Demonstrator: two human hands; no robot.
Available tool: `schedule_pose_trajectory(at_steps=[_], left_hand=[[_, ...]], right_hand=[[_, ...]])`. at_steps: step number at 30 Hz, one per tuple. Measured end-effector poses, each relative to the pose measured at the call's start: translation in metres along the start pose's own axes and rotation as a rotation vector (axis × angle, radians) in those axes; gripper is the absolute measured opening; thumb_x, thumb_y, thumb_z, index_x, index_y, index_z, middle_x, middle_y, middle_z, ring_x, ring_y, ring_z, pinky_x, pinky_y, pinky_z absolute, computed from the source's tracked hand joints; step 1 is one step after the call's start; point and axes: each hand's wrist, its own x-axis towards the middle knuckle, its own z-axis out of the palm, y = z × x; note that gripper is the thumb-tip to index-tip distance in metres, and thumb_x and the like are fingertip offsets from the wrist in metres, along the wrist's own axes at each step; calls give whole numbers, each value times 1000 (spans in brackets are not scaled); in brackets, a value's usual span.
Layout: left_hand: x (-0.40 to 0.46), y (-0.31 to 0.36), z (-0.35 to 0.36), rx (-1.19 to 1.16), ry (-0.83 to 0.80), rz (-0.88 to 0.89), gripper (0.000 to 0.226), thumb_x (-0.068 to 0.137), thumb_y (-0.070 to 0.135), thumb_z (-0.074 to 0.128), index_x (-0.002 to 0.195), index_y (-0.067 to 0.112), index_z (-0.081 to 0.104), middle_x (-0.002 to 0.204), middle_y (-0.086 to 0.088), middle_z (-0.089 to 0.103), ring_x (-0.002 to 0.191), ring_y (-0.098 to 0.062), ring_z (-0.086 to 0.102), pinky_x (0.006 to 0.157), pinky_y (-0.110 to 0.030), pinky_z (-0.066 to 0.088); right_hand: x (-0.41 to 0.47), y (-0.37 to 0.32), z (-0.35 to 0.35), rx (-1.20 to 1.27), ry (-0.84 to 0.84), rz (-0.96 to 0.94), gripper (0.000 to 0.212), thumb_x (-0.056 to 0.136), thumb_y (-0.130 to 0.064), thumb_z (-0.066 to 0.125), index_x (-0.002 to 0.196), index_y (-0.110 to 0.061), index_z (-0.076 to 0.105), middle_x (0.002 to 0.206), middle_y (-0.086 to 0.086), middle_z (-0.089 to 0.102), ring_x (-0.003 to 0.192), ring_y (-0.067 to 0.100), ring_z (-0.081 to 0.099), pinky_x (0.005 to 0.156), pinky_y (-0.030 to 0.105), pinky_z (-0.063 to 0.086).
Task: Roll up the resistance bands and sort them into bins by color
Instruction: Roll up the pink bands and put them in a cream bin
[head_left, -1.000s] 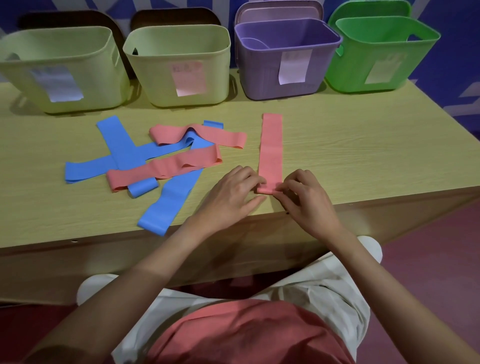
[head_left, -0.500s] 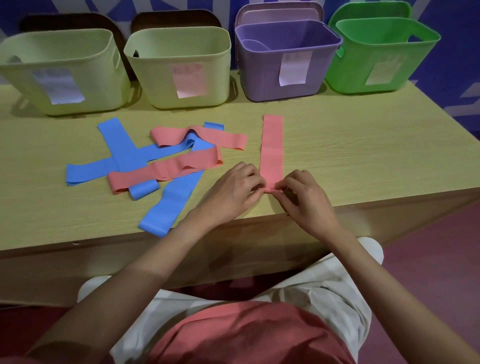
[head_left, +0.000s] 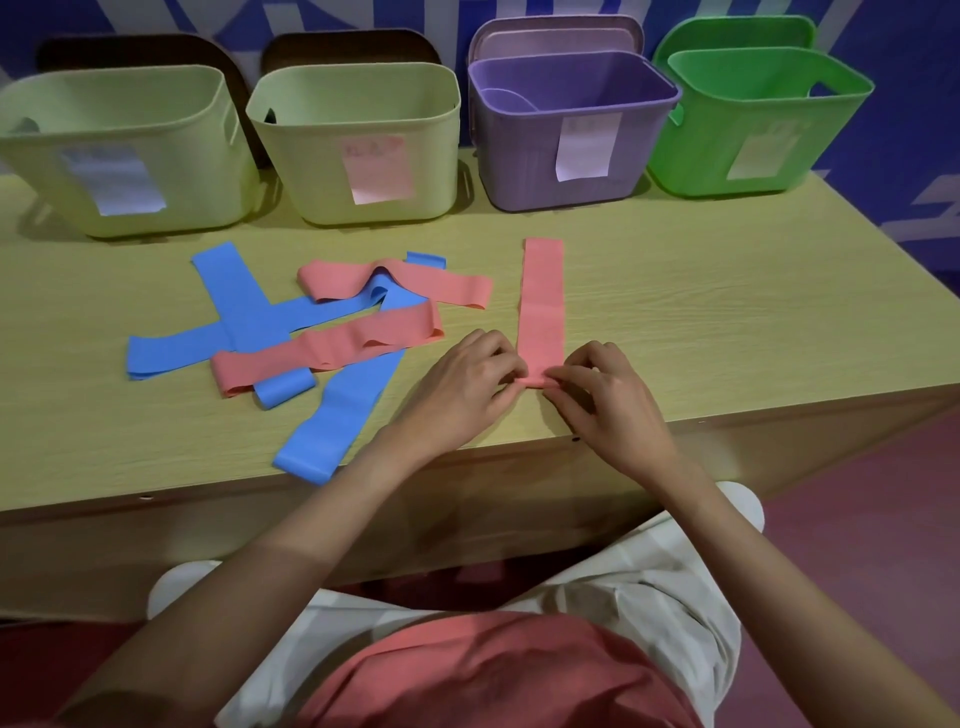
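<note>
A pink resistance band (head_left: 542, 301) lies straight on the wooden table (head_left: 727, 312), running away from me. Its near end is curled into a small roll. My left hand (head_left: 462, 387) pinches that roll from the left and my right hand (head_left: 602, 397) pinches it from the right. To the left lies a pile of loose bands: two more pink bands (head_left: 332, 351) (head_left: 441, 283) crossed over several blue bands (head_left: 234, 296). Along the back stand two pale yellow-green bins (head_left: 104, 150) (head_left: 358, 140), a purple bin (head_left: 571, 130) and a green bin (head_left: 763, 119).
Each bin carries a paper label on its front; the second bin's label is pink. Two brown chair backs (head_left: 348, 49) show behind the yellow-green bins. The table's front edge (head_left: 727, 431) runs just under my wrists. A blue wall stands behind.
The rolled end of the pink band has crept slightly away from me under both hands' fingers. The pile of bands and the bins have not moved.
</note>
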Motion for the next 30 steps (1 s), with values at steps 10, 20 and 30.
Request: schedule_pose_trajectory(at_steps=[10, 20, 30], left_hand=[[2, 1, -3, -21, -9, 18, 22, 91, 20, 64, 110, 11, 60, 95, 2, 57, 87, -7, 42, 73, -18, 33], [11, -2, 2, 31, 1, 9, 16, 92, 15, 63, 103, 6, 69, 94, -3, 57, 92, -15, 51, 77, -20, 37], [12, -3, 0, -8, -37, -2, 16, 93, 20, 61, 104, 10, 59, 99, 1, 56, 93, -13, 46, 78, -23, 37]], right_hand=[[2, 0, 3, 19, 34, 31, 18, 91, -23, 64, 95, -6, 67, 89, 3, 56, 85, 18, 48, 62, 35, 47], [9, 2, 6, -24, 65, 33, 19, 90, -20, 67, 102, -6, 70, 87, 5, 56, 84, 22, 51, 60, 34, 47], [14, 5, 6, 23, 46, 52, 17, 92, -24, 65, 96, -8, 69, 85, 1, 55, 83, 18, 49, 62, 35, 46]])
